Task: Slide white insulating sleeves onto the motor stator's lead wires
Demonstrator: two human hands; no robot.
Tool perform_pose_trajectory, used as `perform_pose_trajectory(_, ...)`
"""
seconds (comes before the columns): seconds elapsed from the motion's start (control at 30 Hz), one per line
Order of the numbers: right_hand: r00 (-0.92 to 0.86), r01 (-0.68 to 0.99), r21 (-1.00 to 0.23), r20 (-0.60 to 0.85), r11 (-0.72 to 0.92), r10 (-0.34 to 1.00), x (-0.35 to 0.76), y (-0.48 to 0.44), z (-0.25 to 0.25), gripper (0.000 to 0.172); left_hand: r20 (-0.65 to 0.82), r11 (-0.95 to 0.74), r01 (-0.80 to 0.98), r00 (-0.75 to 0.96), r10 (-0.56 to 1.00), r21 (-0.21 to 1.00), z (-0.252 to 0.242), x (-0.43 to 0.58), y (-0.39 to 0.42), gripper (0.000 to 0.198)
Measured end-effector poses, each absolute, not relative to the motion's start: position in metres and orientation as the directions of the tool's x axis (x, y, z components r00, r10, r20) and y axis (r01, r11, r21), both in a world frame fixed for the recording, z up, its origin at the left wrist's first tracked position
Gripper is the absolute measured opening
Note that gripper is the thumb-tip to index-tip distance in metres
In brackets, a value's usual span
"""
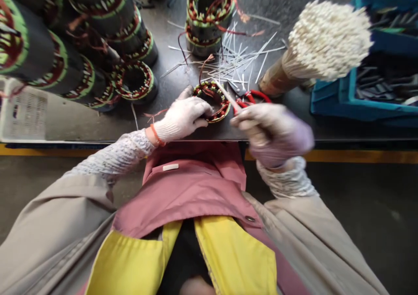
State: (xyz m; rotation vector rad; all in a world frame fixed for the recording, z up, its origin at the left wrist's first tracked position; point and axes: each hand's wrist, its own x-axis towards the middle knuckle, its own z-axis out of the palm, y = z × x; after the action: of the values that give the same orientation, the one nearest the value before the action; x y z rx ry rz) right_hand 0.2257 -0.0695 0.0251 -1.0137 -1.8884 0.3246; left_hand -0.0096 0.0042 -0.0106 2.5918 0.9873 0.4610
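Observation:
A motor stator (225,112) with red windings and green insulation stands at the table's near edge. My left hand (186,116), in a white glove, grips its left rim, with fingers reaching over into the bore. To the right of the stator, my right hand (271,129), gloved and blurred by motion, pinches a thin white stick (228,96). The stick slants up and left, over the stator's right rim. Red-handled pliers (250,96) lie just beyond that hand, partly hidden by the stick. Loose copper-coloured leads (205,64) rise from the stator.
More stators (135,81) are stacked at the left, and another stack (209,20) stands beyond. White sticks (235,59) lie scattered in the middle. A thick bundle of white sticks (326,42) stands in a brown holder at right, beside blue bins (333,96) of dark pieces.

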Motion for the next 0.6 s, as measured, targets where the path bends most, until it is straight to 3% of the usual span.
perform_pose_trajectory(0.07,-0.305,0.445,-0.516,0.681,0.732,0.666,0.202,-0.082,0.005,0.013,0.179,-0.709,0.572,0.712,0.679,0.413,-0.012,-0.007,0.01,0.023)
perform_pose_trajectory(0.13,-0.268,0.385,-0.534,0.716,0.753,0.645,0.193,-0.097,-0.014,0.025,0.187,-0.717,0.569,0.716,0.673,0.403,-0.012,-0.003,0.014,0.028)
perform_pose_trajectory(0.23,-0.07,0.3,-0.7,0.661,0.648,0.747,0.199,-0.123,-0.031,0.033,0.167,-0.728,0.572,0.731,0.661,0.378,-0.012,0.002,0.016,0.033)
perform_pose_trajectory(0.3,-0.04,0.253,-0.777,0.587,0.576,0.809,0.203,-0.139,-0.036,0.031,0.157,-0.725,0.585,0.728,0.667,0.365,-0.012,0.005,0.016,0.035)
perform_pose_trajectory(0.43,-0.123,0.191,-0.823,0.521,0.535,0.845,0.2,-0.154,-0.042,0.027,0.182,-0.704,0.603,0.697,0.694,0.376,-0.013,0.009,0.015,0.046)
perform_pose_trajectory(0.6,-0.084,0.185,-0.864,0.46,0.468,0.884,0.195,-0.154,-0.048,0.021,0.188,-0.703,0.599,0.695,0.694,0.383,-0.015,0.009,0.016,0.044)
